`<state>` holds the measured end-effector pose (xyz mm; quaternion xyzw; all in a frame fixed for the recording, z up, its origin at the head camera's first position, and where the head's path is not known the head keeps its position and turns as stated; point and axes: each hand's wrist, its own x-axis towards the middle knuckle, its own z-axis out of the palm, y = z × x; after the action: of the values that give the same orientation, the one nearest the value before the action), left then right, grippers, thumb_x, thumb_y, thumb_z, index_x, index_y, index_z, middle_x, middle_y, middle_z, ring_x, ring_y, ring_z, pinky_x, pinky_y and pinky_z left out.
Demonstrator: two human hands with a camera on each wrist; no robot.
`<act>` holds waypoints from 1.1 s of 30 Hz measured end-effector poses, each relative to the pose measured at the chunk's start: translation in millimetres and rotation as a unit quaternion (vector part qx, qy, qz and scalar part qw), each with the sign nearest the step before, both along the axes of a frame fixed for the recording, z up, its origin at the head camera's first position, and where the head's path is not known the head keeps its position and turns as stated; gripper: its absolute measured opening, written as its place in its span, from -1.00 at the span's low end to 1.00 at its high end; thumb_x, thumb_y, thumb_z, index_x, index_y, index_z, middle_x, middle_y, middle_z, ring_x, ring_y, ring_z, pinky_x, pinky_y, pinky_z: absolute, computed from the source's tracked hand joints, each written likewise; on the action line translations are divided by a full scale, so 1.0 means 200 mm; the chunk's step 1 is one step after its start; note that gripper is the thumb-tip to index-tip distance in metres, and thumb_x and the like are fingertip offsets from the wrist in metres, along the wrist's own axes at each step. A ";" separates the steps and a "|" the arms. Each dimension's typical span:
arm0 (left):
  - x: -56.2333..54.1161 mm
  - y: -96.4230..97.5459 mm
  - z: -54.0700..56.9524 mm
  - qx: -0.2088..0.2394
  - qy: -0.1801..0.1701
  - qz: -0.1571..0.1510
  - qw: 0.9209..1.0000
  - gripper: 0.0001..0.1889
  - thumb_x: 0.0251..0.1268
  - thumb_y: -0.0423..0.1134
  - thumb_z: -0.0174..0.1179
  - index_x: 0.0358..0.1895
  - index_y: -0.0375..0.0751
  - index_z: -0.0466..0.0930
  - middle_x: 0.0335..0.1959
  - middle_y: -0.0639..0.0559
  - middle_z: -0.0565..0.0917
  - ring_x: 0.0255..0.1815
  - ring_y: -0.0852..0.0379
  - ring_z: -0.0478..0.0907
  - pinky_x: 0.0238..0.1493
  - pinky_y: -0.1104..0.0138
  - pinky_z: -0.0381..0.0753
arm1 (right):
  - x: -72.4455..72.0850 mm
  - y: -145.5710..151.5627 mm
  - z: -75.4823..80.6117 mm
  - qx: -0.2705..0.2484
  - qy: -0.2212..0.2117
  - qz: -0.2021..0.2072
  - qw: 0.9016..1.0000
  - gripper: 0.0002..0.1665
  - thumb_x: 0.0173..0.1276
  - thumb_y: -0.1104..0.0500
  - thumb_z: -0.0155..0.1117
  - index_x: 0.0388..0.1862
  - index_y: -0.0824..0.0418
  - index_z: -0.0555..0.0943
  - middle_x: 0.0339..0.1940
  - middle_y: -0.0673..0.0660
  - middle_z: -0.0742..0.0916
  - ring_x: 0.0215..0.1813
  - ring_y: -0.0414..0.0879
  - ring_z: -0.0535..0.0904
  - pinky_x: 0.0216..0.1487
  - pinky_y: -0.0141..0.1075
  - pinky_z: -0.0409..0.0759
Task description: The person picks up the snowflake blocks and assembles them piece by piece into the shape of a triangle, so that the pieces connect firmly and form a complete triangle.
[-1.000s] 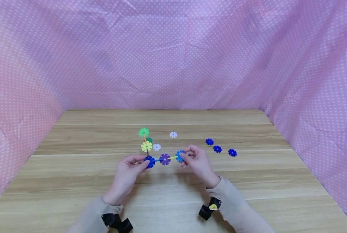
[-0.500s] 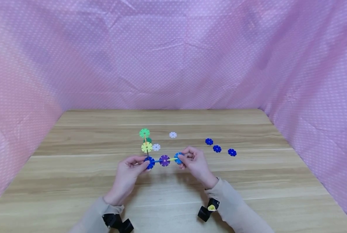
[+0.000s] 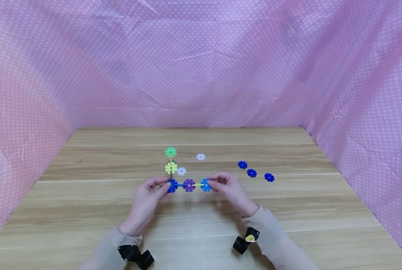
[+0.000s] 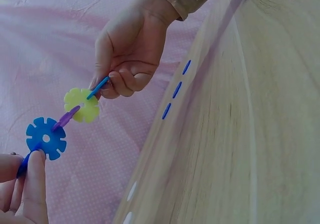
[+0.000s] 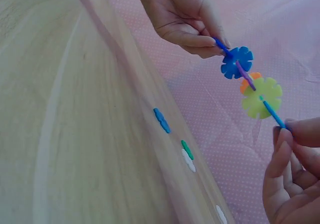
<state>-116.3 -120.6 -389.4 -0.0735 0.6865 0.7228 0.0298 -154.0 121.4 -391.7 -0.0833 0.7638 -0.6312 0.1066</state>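
Observation:
An L-shaped chain of slotted plastic snowflake discs is held above the table. My left hand (image 3: 146, 200) pinches the dark blue disc (image 3: 173, 186) at its corner. My right hand (image 3: 233, 192) pinches the light blue disc (image 3: 205, 185) at the right end. Between them sit an edge-on blue disc (image 4: 46, 138), a purple disc (image 3: 188, 185) and an edge-on yellow disc (image 5: 262, 98). From the corner rises a dark edge-on disc, then a yellow-green disc (image 3: 171, 167), an edge-on orange disc (image 3: 170, 159) and a green disc (image 3: 170, 152) on top.
Three dark blue discs (image 3: 252, 173) lie on the wooden table (image 3: 201, 240) to the right. Two white discs (image 3: 201, 156) lie farther back. A dark green disc (image 5: 187, 149) is mostly hidden behind the chain in the head view. Pink dotted cloth (image 3: 201, 75) surrounds the table.
The chain has levelled out, and its upright arm has swung slightly right to stand straighter. My right hand has shifted a little, its grip now at the light blue disc's right edge.

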 end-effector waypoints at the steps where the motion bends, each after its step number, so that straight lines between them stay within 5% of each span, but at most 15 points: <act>1: 0.00 0.00 0.00 -0.002 0.001 -0.002 1.000 -0.73 0.31 -0.47 0.09 0.05 -0.47 0.49 -0.14 -0.10 0.65 -0.27 0.22 0.68 -0.04 0.25 0.66 | 0.00 0.01 0.00 0.001 -0.003 0.007 1.000 -0.77 0.30 0.30 0.22 -0.11 0.40 0.61 -0.32 0.03 0.71 -0.30 -0.18 0.60 -0.10 -0.15 0.65; 8: -0.01 0.00 0.01 0.020 0.013 -0.034 0.999 -0.68 0.36 -0.43 0.05 0.14 -0.44 0.38 -0.16 -0.08 0.61 -0.19 0.15 0.65 0.04 0.10 0.62 | -0.02 0.01 0.01 0.021 -0.015 -0.007 1.000 -0.80 0.32 0.31 0.20 -0.12 0.37 0.63 -0.39 0.01 0.70 -0.31 -0.07 0.60 -0.16 -0.16 0.63; 13: -0.01 0.04 0.01 0.032 -0.007 -0.063 0.997 -0.52 0.41 -0.29 0.04 0.29 -0.33 0.13 0.05 -0.30 0.55 -0.01 -0.08 0.62 0.08 0.14 0.60 | -0.01 -0.01 0.02 0.024 -0.016 -0.020 0.999 -0.81 0.32 0.32 0.19 -0.13 0.36 0.64 -0.39 0.04 0.71 -0.31 -0.07 0.61 -0.15 -0.15 0.64; 22: -0.02 0.09 0.04 0.094 -0.009 -0.064 0.993 -0.15 0.41 -0.33 0.03 0.47 0.19 -0.42 0.26 -0.30 0.30 0.05 0.04 0.57 0.07 0.18 0.61 | 0.00 -0.04 0.01 0.014 -0.004 0.003 1.000 -0.80 0.32 0.34 0.19 -0.12 0.40 0.62 -0.33 0.09 0.72 -0.30 -0.11 0.62 -0.11 -0.09 0.66; 27: -0.01 0.09 0.05 0.063 0.013 -0.068 0.996 -0.14 0.41 -0.40 0.00 0.47 0.30 -0.40 0.30 -0.28 0.28 0.15 -0.02 0.49 0.07 0.15 0.61 | 0.00 -0.05 0.01 0.006 0.001 0.000 1.000 -0.79 0.31 0.34 0.20 -0.11 0.43 0.61 -0.34 0.11 0.72 -0.32 -0.10 0.62 -0.15 -0.13 0.67; 33: -0.01 0.09 0.05 0.030 0.015 -0.092 0.995 -0.37 0.39 -0.42 0.02 0.43 0.12 0.05 0.29 -0.22 0.25 0.13 -0.07 0.49 0.00 0.20 0.64 | 0.00 -0.06 0.02 0.005 0.003 -0.008 1.000 -0.78 0.31 0.33 0.21 -0.11 0.42 0.62 -0.36 0.10 0.72 -0.34 -0.11 0.61 -0.17 -0.15 0.66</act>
<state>-117.4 -103.3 -380.3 0.0014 0.6685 0.7385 0.0879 -153.5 109.9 -388.7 -0.0779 0.7680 -0.6278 0.0996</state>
